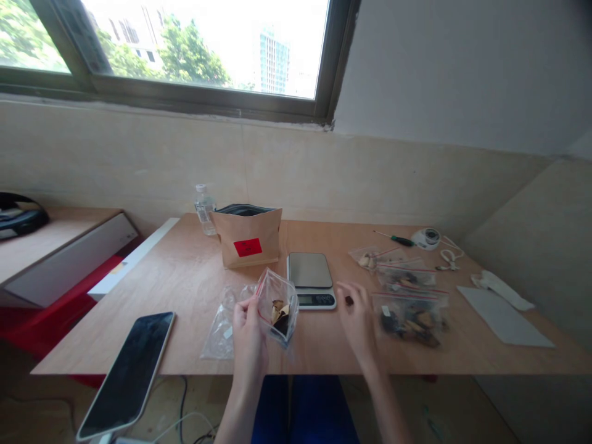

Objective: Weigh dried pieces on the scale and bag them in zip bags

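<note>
My left hand (248,330) grips the edge of a clear zip bag (263,296), which is open at the top and tilted. Pale and dark dried pieces (280,316) lie inside it. My right hand (357,324) is beside the scale with its fingers curled around a small dark brown piece (349,301), partly hidden by the fingers. Between and beyond my hands stands a flat kitchen scale (311,270) with a metal top; its display cannot be read. Flattened clear plastic bags (219,333) lie left of my left hand.
Behind the scale's left side stands an open brown paper pouch (245,240) with a red label, near a plastic bottle (203,209). Several filled zip bags (411,317) lie at the right, near a screwdriver (401,240), white camera (426,238) and white sheet (504,314). A phone (129,370) overhangs the front-left edge.
</note>
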{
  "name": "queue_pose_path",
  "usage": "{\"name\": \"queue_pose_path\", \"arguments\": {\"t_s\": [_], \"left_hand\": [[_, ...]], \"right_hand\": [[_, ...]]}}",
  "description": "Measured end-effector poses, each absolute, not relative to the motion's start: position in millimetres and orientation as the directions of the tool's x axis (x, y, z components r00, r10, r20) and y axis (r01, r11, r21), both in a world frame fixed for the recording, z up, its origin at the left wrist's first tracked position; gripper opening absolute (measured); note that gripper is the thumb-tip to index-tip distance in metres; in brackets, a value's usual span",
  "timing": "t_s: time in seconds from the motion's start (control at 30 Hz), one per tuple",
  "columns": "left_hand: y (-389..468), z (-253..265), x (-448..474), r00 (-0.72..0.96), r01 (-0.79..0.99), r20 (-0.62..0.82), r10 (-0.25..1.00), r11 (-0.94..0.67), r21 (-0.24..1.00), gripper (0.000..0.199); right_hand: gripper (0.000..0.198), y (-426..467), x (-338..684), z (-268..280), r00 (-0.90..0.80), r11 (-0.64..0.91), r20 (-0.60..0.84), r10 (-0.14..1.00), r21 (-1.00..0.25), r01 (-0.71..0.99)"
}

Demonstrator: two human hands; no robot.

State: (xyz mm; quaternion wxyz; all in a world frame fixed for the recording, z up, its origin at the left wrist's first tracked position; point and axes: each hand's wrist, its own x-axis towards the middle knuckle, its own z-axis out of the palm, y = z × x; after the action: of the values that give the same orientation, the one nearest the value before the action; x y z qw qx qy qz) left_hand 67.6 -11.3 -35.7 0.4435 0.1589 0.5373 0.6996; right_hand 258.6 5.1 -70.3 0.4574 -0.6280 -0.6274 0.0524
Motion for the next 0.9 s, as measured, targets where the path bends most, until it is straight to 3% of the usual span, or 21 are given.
{"name": "queue_pose_path", "arguments": {"t_s": [0.1, 0.2, 0.33, 0.47, 0.6, 0.77, 0.9], "left_hand": [[-15.2, -32.3, 74.9, -0.541, -0.539, -0.336, 0.771, -0.01, 0.842, 0.034], [-23.6, -26.9, 83.4, -0.528, -0.564, -0.337, 0.779, -0.026, 0.825, 0.034], [-37.1, -21.8, 86.3, -0.411, -0.577, -0.303, 0.86, 0.012, 0.817, 0.033], [-37.7, -34.0, 73.6, -0.349, -0.442, -0.15, 0.925, -0.021, 0.897, 0.032], [-24.0, -59.5, 58.4, -0.37, -0.144, 0.062, 0.927, -0.124, 0.982, 0.041], [-17.0, -71.7, 59.3, -0.141, -0.154, 0.064, 0.988, -0.086, 0.984, 0.036], [-23.0, -65.2, 69.3, -0.038, -0.098, 0.158, 0.987, -0.161, 0.982, 0.032]], "right_hand": [[0.037, -34.7, 222.0, -41.9, -0.025, 0.387, 0.44, 0.898, -0.76, 0.522], [0.064, -57.8, 195.2, -34.3, -0.126, 0.337, 0.314, 0.941, -0.837, 0.432], [0.034, -57.3, 185.8, -43.7, 0.013, 0.287, 0.309, 0.951, -0.898, 0.335], [0.03, -50.6, 200.2, -43.7, 0.11, 0.257, 0.289, 0.951, -0.938, 0.234], [0.03, -47.5, 221.2, -38.6, 0.042, 0.218, 0.225, 0.973, -0.966, 0.14], [0.035, -40.6, 233.0, -42.0, 0.086, 0.192, 0.193, 0.977, -0.981, 0.018], [0.033, -36.4, 231.7, -38.6, -0.107, 0.265, 0.248, 0.963, -0.947, 0.183]]}}
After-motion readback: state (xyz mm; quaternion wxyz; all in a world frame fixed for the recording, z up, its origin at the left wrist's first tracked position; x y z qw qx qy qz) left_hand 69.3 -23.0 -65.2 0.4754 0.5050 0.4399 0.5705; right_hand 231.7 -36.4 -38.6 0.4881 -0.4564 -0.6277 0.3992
